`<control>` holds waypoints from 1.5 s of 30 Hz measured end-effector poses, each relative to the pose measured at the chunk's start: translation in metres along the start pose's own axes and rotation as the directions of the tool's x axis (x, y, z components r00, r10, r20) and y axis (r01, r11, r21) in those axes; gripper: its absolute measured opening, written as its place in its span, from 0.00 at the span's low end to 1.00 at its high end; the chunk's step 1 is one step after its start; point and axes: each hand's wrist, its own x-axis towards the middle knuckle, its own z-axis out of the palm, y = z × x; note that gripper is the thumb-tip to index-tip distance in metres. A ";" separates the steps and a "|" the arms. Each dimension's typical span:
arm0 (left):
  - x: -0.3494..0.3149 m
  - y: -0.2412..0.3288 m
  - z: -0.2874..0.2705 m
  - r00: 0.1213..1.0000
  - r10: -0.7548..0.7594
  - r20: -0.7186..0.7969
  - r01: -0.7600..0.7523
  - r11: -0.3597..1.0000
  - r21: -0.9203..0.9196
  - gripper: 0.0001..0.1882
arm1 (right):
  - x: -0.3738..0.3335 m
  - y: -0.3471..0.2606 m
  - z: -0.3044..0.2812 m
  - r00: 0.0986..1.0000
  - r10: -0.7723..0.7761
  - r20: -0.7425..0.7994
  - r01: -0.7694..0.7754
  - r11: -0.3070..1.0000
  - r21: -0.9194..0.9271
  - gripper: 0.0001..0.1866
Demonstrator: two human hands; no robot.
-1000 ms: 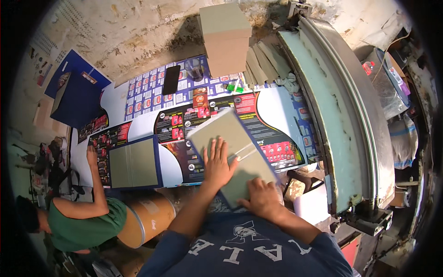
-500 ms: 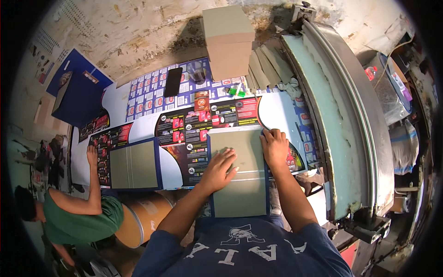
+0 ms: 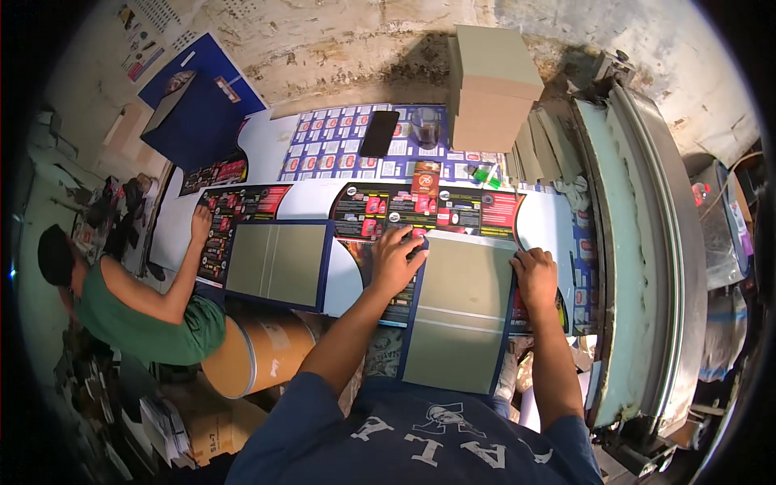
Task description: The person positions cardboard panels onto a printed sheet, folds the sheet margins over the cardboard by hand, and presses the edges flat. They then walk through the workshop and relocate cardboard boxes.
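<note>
A grey cardboard cover (image 3: pixel 457 279) with dark blue edging and two pale crease lines lies in front of me, its near end reaching my shirt. At its far left corner my left hand (image 3: pixel 396 263) is bent, with thumb and fingers closed about the blue edging. My right hand (image 3: pixel 536 279) has curled fingers closed on the far right edge; the fingertips are partly hidden. Under the cover lie printed black, red and white sheets (image 3: pixel 356 206). A second cover (image 3: pixel 295 263) of the same kind rests to the left, near another person's hand (image 3: pixel 202 225).
A co-worker in green (image 3: pixel 153 311) is at the left beside a brown drum (image 3: pixel 267 356). Toward the wall are a phone (image 3: pixel 379 134), a glass (image 3: pixel 426 128), a stack of boards (image 3: pixel 495 89) and a dark blue box (image 3: pixel 194 121). A long metal-edged machine (image 3: pixel 638 242) borders the right.
My left hand has moved from the middle of the cover to its far left corner. My right hand stays at the right edge. The view has shifted, so everything appears further right.
</note>
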 end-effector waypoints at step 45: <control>-0.021 0.049 0.007 0.987 0.142 0.077 -0.151 0.980 0.131 0.23 | -0.033 -0.018 0.014 0.952 -0.115 0.283 0.125 0.992 -0.020 0.34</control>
